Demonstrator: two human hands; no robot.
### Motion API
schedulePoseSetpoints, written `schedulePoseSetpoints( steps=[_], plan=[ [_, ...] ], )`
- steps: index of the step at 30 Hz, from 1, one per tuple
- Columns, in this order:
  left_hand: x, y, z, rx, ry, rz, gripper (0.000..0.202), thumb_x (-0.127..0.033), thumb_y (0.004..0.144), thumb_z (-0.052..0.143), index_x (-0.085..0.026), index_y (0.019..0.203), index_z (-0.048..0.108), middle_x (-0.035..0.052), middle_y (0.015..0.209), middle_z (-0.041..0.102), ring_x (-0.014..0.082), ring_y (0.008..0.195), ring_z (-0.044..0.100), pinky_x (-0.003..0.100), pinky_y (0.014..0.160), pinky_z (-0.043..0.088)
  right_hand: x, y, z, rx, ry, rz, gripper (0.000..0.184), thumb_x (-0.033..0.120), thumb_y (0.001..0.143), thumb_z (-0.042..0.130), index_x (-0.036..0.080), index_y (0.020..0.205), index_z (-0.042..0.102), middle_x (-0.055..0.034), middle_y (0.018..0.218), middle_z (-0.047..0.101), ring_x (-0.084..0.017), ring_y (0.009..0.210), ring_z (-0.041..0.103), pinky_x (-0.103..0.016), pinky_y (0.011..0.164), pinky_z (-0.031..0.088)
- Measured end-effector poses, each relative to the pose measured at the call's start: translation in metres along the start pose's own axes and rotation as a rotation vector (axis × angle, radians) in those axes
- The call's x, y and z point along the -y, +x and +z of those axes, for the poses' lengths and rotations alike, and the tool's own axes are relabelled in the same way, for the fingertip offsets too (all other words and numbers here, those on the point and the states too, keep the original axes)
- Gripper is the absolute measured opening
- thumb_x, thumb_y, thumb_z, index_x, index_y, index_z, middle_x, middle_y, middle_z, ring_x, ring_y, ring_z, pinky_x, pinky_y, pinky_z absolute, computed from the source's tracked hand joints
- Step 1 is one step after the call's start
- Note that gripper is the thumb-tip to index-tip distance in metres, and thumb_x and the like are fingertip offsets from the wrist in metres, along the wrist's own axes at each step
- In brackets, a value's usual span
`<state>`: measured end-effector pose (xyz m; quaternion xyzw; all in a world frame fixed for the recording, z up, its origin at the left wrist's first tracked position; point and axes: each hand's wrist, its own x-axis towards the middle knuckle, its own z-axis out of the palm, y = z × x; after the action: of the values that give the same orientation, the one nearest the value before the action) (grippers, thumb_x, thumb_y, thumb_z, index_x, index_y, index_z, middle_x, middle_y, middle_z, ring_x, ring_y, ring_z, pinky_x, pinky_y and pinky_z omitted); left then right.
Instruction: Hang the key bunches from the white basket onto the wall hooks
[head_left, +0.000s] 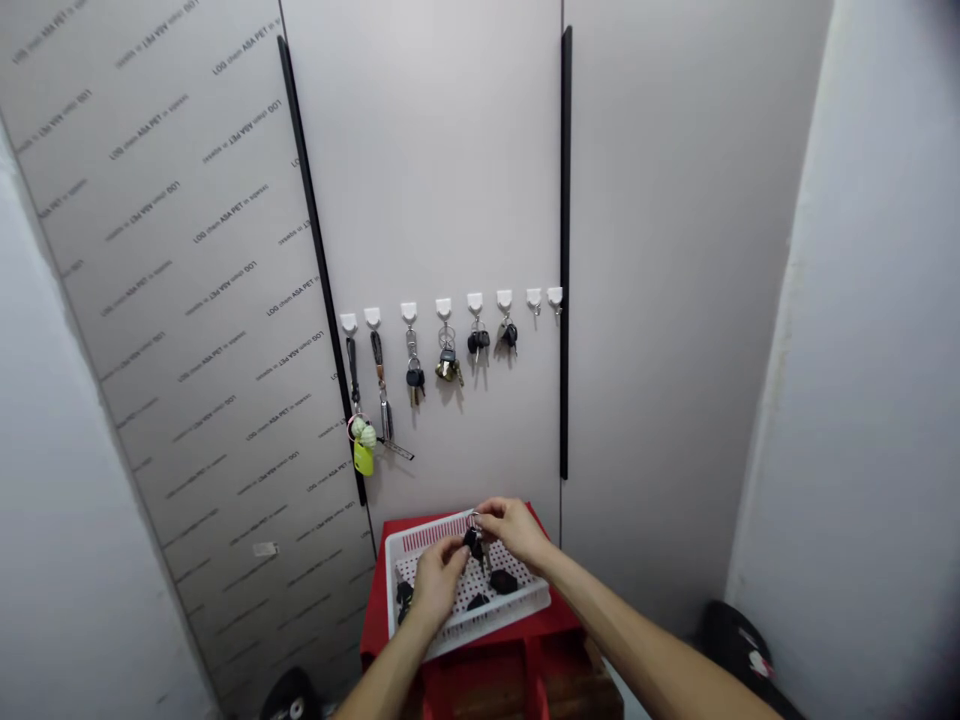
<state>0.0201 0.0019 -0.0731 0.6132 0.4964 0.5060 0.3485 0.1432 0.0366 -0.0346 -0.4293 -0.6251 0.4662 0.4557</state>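
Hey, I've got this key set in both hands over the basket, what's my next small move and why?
Probably lift the key set by its ring with your right hand toward the seventh hook: the six to its left carry keys, while it and the last hook hang bare.

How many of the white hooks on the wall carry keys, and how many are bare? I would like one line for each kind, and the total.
Hooks with keys: 6
Bare hooks: 2
Total: 8 hooks
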Motion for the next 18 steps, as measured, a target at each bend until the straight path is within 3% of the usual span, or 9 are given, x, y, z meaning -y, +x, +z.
schedulePoseSetpoints(
  steps=[18],
  plan=[
    [0.0012, -0.0020, -0.0005, -0.038, 0.036, 0.017, 0.021, -0.023, 0.062, 0.043, -0.011, 0.075, 0.054, 0.0054, 0.072, 0.059, 0.0144, 0.067, 0.050, 0.026, 0.064, 0.038, -0.0057, 0.0009, 0.0024, 0.067, 0.004, 0.004, 0.013, 0.022, 0.057, 0.047, 0.012, 0.061, 0.054, 0.0041, 0.042, 0.047, -0.005, 0.038, 0.041, -0.018, 0.040, 0.034]
  ],
)
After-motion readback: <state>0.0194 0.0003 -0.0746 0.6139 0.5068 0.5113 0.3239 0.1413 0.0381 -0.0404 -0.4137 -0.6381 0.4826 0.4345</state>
